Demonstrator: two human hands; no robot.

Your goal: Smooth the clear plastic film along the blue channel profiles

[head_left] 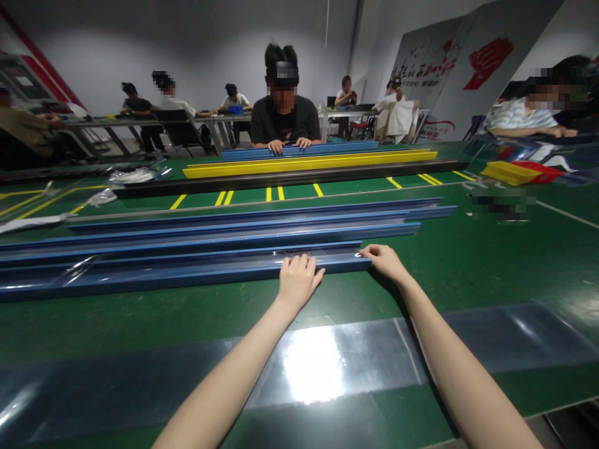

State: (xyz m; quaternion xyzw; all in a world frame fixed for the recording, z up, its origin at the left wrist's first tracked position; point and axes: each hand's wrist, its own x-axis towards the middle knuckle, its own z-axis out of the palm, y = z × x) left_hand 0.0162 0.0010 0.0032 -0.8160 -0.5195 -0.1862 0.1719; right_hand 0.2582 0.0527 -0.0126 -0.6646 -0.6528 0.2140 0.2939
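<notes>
A long blue plastic channel [187, 274] lies across the green table, the nearest of several blue channels. My left hand [298, 279] is closed over its near wall, fingers reaching inside and thumb along the outer face. Inside the channel runs a shiny clear plastic strip [276, 255]. At the channel's right end, my right hand [384, 260] is closed in a pinch, apparently on the tip of this strip; its fingertips are partly hidden. Two more blue channels [299, 234] lie just behind.
A wide clear plastic sheet [210, 368] lies under my forearms. Farther off are a black channel [290, 178], a yellow channel [309, 163] and another blue channel under a co-worker's hands [290, 146]. A yellow tray [508, 173] stands at the right. Other people sit behind.
</notes>
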